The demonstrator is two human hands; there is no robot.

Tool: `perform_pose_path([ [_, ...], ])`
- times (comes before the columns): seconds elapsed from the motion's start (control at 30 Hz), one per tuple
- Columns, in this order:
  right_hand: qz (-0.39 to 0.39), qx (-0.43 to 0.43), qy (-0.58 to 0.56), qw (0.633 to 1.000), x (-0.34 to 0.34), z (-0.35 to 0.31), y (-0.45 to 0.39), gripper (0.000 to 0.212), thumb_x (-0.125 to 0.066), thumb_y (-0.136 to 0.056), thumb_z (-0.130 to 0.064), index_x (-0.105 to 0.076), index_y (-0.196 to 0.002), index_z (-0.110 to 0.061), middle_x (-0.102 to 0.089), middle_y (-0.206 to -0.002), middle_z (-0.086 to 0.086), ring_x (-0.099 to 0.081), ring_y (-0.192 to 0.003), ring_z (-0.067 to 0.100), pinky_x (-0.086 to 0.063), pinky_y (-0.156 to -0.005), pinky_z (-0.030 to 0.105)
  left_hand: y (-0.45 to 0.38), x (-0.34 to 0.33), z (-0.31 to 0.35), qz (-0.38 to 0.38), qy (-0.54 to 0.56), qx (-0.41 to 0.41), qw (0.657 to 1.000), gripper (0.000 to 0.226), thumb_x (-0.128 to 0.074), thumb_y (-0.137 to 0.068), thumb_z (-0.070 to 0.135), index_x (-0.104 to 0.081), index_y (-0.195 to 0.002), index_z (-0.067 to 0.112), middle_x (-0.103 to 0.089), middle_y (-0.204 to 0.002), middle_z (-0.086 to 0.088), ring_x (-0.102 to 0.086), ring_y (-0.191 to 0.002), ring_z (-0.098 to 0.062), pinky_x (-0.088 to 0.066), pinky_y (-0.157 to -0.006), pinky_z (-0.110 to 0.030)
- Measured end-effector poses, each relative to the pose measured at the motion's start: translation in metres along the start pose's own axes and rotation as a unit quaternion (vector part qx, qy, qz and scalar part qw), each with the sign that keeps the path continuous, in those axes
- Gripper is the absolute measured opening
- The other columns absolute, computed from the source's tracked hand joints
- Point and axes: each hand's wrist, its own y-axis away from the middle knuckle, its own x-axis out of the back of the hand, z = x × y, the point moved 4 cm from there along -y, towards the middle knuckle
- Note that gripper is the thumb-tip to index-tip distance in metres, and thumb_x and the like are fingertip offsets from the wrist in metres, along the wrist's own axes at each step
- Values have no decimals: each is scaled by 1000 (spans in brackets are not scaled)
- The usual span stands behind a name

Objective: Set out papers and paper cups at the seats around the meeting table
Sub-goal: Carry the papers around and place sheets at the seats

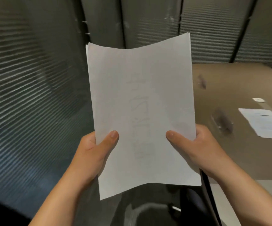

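**Papers in hand, seats still to be served**

At the near corner of the meeting table (229, 152), a person held a thin stack of papers (140, 111) upright in front of the chest, clear of the tabletop. The left hand (91, 154) and right hand (202, 149) each clamped a lower side edge, thumbs pressed on the front, the other fingers hidden behind. One sheet (265, 123) already lay flat on the table at three o'clock, with a small white item (258, 100), too blurred to identify, beyond it. No cups were in view. The stack bowed and its top edges fanned slightly; a loosened pinch could let sheets slide apart or two go down together.
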Motion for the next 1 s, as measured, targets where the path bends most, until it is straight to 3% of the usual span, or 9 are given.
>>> perform_pose_path([
  [0.13,71,-16,-8,997,7,18,-64,19,-60,-92,-5,-73,-95,-18,-78,-89,-7,-74,-82,10,-56,-65,20,-100,-13,-15,-75,-12,2,997,20,-58,-89,23,-75,-100,17,-78,-104,-3,-74,-98,-23,-55,-89,-44],
  [0.27,177,-30,33,983,24,18,-135,16,-61,-91,-8,-74,-90,-17,-78,-90,0,-74,-81,14,-59,-68,26,-215,-36,-12,-155,-28,-13,987,17,-58,-93,22,-74,-99,18,-78,-101,0,-74,-96,-22,-54,-92,-47],
  [0.33,231,-28,59,971,36,13,-168,14,-63,-89,-13,-75,-89,-21,-78,-91,1,-74,-82,15,-58,-73,31,-270,-56,-3,-204,-27,-29,978,20,-58,-92,25,-73,-103,19,-78,-102,1,-74,-96,-21,-57,-88,-43],
  [0.43,298,-36,82,950,59,12,-202,15,-64,-88,-15,-75,-84,-24,-77,-82,-3,-73,-74,12,-57,-64,24,-333,-93,2,-281,-17,-35,959,18,-56,-94,25,-71,-104,23,-78,-100,8,-75,-93,-13,-59,-77,-29],
  [0.53,337,-47,98,935,83,16,-230,19,-62,-89,-13,-75,-84,-27,-76,-77,-4,-72,-71,12,-56,-62,25,-386,-134,-6,-341,-18,-25,939,17,-59,-91,27,-71,-103,26,-78,-99,9,-75,-92,-14,-59,-77,-32],
  [0.67,409,-56,121,903,131,33,-265,20,-65,-88,-19,-72,-86,-37,-76,-83,0,-73,-74,14,-57,-71,37,-446,-198,-20,-409,-22,-37,912,21,-60,-90,28,-69,-109,25,-78,-100,10,-75,-91,-12,-61,-70,-24],
  [0.83,489,-60,116,862,209,59,-318,13,-68,-86,-22,-75,-84,-33,-77,-81,-6,-73,-72,12,-57,-71,36,-523,-298,-22,-480,-19,-47,876,26,-59,-86,32,-69,-108,22,-78,-100,4,-75,-88,-17,-59,-66,-25],
  [0.93,494,-69,117,859,238,58,-336,6,-68,-86,-24,-74,-86,-25,-77,-78,-9,-72,-69,9,-54,-65,30,-548,-333,-16,-495,-18,-51,867,18,-56,-94,26,-69,-106,24,-78,-98,3,-76,-87,-18,-59,-65,-26],
  [1.0,533,-65,121,835,271,57,-347,5,-70,-85,-28,-73,-87,-25,-76,-78,-9,-71,-68,9,-52,-63,28,-570,-375,-10,-519,-17,-64,852,19,-54,-97,23,-70,-105,21,-79,-96,1,-75,-86,-19,-59,-64,-26],
])
